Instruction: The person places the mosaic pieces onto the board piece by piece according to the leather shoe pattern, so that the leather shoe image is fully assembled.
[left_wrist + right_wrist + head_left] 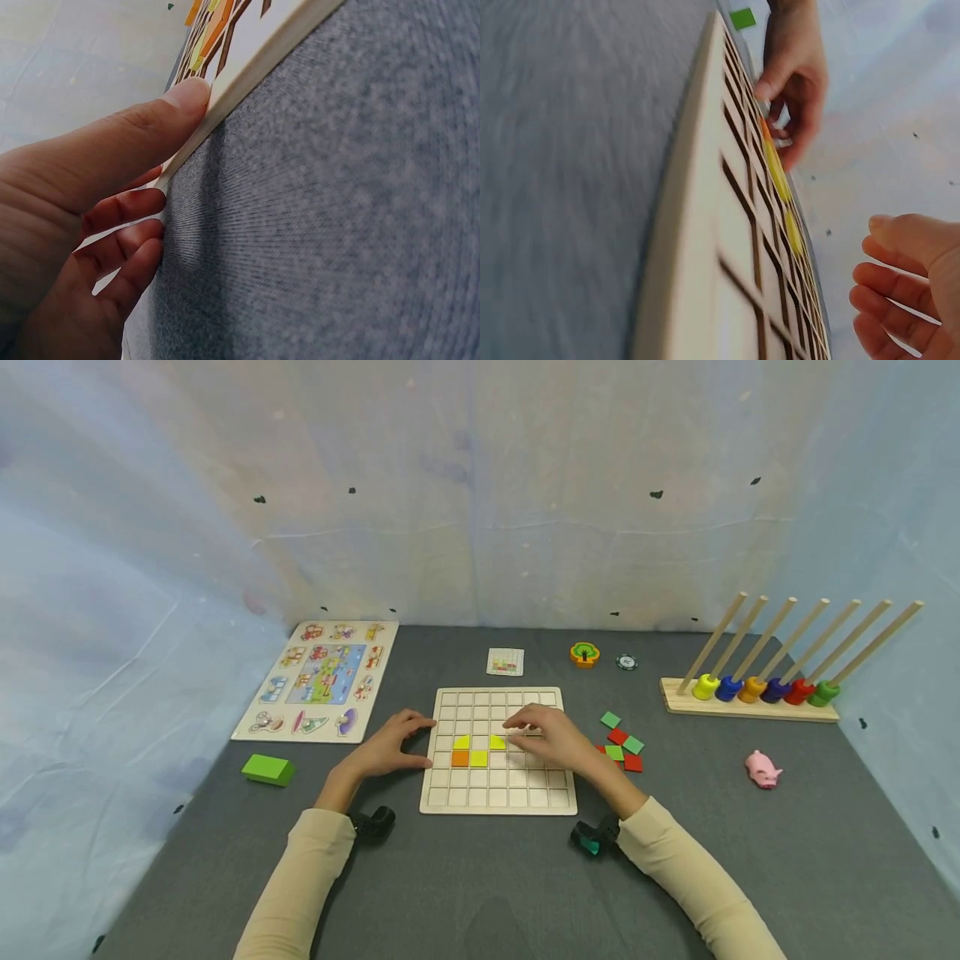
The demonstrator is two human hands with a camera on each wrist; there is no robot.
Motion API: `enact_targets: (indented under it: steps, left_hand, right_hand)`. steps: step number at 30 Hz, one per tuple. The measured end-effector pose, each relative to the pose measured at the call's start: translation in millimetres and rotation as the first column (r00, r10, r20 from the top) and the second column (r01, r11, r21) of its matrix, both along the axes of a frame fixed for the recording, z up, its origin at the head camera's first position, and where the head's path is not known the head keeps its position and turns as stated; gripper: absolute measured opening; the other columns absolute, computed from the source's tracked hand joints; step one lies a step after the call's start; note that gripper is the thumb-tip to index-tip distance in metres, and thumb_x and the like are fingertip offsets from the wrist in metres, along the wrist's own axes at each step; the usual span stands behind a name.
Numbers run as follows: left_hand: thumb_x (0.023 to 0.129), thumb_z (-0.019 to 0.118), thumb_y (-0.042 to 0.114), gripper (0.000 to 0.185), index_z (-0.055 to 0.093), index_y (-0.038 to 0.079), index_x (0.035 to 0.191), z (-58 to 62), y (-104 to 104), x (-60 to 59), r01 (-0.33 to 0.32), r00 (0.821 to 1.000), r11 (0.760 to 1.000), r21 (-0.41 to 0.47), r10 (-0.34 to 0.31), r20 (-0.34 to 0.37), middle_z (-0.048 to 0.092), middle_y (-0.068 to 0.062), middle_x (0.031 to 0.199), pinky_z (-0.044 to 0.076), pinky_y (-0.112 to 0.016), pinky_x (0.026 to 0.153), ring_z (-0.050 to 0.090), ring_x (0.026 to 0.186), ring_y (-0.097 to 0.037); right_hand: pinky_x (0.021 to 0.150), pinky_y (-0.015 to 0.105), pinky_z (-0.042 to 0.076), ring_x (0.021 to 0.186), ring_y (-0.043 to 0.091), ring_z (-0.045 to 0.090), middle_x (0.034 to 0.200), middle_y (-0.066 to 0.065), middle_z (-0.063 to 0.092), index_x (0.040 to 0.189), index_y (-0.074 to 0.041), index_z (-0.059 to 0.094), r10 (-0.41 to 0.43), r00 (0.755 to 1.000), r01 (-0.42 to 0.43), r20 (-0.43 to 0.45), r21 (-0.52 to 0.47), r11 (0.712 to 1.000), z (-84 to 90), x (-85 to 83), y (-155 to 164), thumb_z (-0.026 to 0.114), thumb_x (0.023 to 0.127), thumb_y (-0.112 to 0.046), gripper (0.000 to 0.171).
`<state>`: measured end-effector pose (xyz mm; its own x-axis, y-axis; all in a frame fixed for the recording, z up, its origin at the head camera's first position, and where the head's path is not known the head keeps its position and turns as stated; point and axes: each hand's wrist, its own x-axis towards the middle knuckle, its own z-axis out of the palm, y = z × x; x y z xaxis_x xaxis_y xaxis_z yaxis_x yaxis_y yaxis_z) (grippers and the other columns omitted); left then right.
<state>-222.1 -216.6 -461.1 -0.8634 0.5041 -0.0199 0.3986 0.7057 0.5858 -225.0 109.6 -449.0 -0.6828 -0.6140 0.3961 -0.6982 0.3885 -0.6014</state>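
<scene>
I count four tiles [478, 750] set in the grid board [498, 795]; most cells are bare, spare tiles [622, 743] wait beside. My left hand [390, 745] steadies its edge with relaxed fingers; my right hand [547, 737] hovers, fingers loosely apart.

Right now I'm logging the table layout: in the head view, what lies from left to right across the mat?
Green block → picture puzzle → left hand → grid board → right hand → loose red and green tiles → pink pig → ring rack.
</scene>
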Motion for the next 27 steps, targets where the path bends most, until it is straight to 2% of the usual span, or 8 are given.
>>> enact_targets:
  steps: [9,15,20,24,27]
  left_hand:
    - [0.077,0.077,0.034,0.069,0.048,0.012,0.136,1.3,1,1.1,-0.004,1.000,1.000,0.006,0.004,0.010,0.043,-0.009,0.126,0.035,-0.048,0.098,0.041,0.115,-0.026]
    - [0.077,0.076,0.034,0.069,0.048,0.012,0.136,1.8,0,1.6,-0.006,1.000,1.000,0.007,0.006,0.012,0.043,-0.009,0.126,0.035,-0.048,0.098,0.041,0.115,-0.027]
    - [0.077,0.077,0.034,0.070,0.048,0.012,0.136,1.6,-1,2.0,-0.016,1.000,1.000,0.010,0.015,0.024,0.043,-0.009,0.126,0.036,-0.047,0.098,0.042,0.115,-0.026]
    - [0.077,0.077,0.035,0.070,0.048,0.012,0.136,1.6,0,2.2,-0.017,1.000,1.000,0.006,0.017,0.026,0.043,-0.009,0.127,0.036,-0.048,0.098,0.042,0.115,-0.027]
    - [0.077,0.077,0.035,0.070,0.048,0.012,0.136,1.8,0,2.3,-0.020,0.999,1.000,0.008,0.020,0.031,0.043,-0.008,0.127,0.036,-0.048,0.098,0.043,0.116,-0.027]
  right_hand:
    - [0.073,0.044,0.049,0.091,0.027,0.059,0.104,0.010,0.063,0.108,-0.003,0.066,-0.118,0.993,0.118,0.014,0.025,0.993,0.6,-3.0,48,0.066,0.087,-0.013,0.023]
    - [0.076,0.044,0.050,0.095,0.026,0.059,0.107,0.007,0.062,0.110,-0.005,0.066,-0.216,0.976,0.214,0.024,0.066,0.975,1.4,-2.1,73,0.068,0.086,-0.013,0.025]
    - [0.079,0.046,0.049,0.098,0.027,0.059,0.111,0.010,0.061,0.116,-0.003,0.063,-0.254,0.967,0.251,0.025,0.103,0.963,0.3,-1.2,87,0.068,0.086,-0.016,0.033]
    - [0.086,0.049,0.042,0.102,0.031,0.054,0.112,0.014,0.059,0.118,-0.002,0.061,-0.314,0.949,0.310,0.000,0.162,0.937,-2.6,-1.5,97,0.069,0.085,-0.018,0.037]
    - [0.090,0.052,0.037,0.106,0.034,0.049,0.114,0.018,0.056,0.118,-0.002,0.061,-0.384,0.923,0.379,-0.013,0.208,0.902,-5.5,-2.3,104,0.070,0.085,-0.019,0.039]
